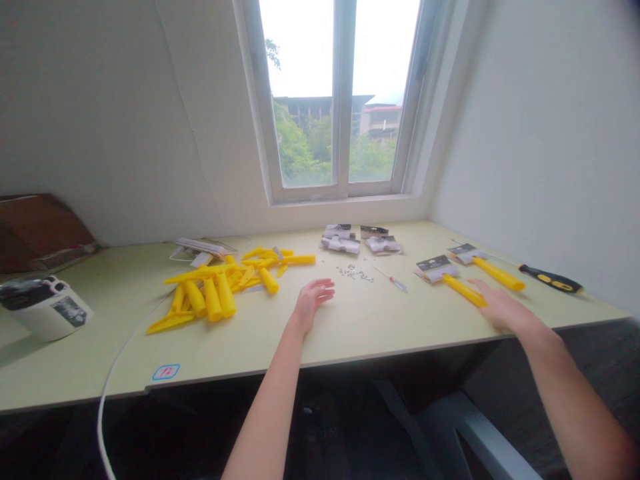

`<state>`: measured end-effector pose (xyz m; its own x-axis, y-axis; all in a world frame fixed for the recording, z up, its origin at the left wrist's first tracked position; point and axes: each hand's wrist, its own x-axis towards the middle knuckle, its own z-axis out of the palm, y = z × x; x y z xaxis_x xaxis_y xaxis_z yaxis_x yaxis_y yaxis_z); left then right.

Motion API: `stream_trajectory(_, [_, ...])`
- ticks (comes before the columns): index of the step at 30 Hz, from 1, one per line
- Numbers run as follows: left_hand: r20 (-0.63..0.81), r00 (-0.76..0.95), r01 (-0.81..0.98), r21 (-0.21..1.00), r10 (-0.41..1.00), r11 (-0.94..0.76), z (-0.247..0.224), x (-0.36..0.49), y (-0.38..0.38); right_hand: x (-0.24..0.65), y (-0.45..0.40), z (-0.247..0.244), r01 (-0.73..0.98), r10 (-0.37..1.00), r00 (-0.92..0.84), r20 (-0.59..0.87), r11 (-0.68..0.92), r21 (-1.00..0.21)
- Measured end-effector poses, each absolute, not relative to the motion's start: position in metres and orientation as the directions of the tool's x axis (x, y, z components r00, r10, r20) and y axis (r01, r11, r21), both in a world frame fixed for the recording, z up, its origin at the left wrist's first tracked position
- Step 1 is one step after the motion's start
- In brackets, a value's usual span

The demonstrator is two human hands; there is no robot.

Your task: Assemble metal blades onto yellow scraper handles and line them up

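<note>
My left hand (313, 303) is just above the table's front half, fingers apart and slightly curled, holding nothing. At the right, my right hand (495, 307) has its fingers around the lower end of a yellow-handled tool (463, 291), which lies on the table with a printed card sleeve (437, 268) over its head. Beyond that hand lies a second yellow-handled tool (500, 274) with a similar card. Small metal screws or similar bits (354, 272) are scattered beyond my left hand, and a small screwdriver (391, 279) with a clear-and-red handle lies beside them.
Yellow plastic handles and flat pieces (215, 297) are piled at the left. Card sleeves (341, 241) lie near the window. A black-and-yellow screwdriver (550, 279) rests far right. A white jug (45, 313), cardboard box (43, 230) and white cable (113, 373) are left.
</note>
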<state>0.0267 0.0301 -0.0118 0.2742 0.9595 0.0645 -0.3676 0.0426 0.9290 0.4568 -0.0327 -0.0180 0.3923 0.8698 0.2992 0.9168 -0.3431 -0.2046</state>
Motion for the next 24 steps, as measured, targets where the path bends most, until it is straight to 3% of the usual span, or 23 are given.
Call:
stream_trajectory(3, [0.066,0.208,-0.344,0.939,0.976,0.01,-0.015,0.03,0.032,0.448,-0.036,-0.019,0.91,0.889,0.403,0.217,-0.362,-0.204])
stream_trajectory(4, [0.075,0.165,-0.315,0.949,0.983,-0.02,-0.017,0.03,0.032,0.444,-0.035,-0.019,0.903,0.873,0.419,0.251,-0.373,-0.212])
stream_trajectory(7, [0.174,-0.044,-0.097,0.979,0.984,-0.178,-0.021,0.031,0.034,0.435,-0.033,-0.024,0.906,0.788,0.424,0.446,-0.364,-0.217])
stream_trajectory(10, [0.377,-0.273,0.255,0.916,0.885,-0.311,-0.022,0.024,0.036,0.434,-0.03,-0.032,0.925,0.676,0.371,0.637,-0.327,-0.191])
stream_trajectory(12, [0.478,-0.366,0.467,0.836,0.798,-0.287,-0.021,0.014,0.039,0.438,-0.029,-0.036,0.923,0.659,0.382,0.648,-0.312,-0.227])
stream_trajectory(15, [0.52,-0.435,0.664,0.736,0.735,-0.128,-0.021,-0.009,0.048,0.445,-0.027,-0.041,0.914,0.73,0.404,0.552,-0.3,-0.273])
stream_trajectory(19, [0.445,-0.465,0.733,0.678,0.765,0.051,-0.024,-0.041,0.059,0.45,-0.022,-0.046,0.932,0.777,0.363,0.514,-0.299,-0.205])
stream_trajectory(24, [0.452,-0.378,0.78,0.625,0.808,0.015,-0.028,-0.051,0.065,0.445,-0.02,-0.046,0.942,0.792,0.32,0.52,-0.323,-0.088])
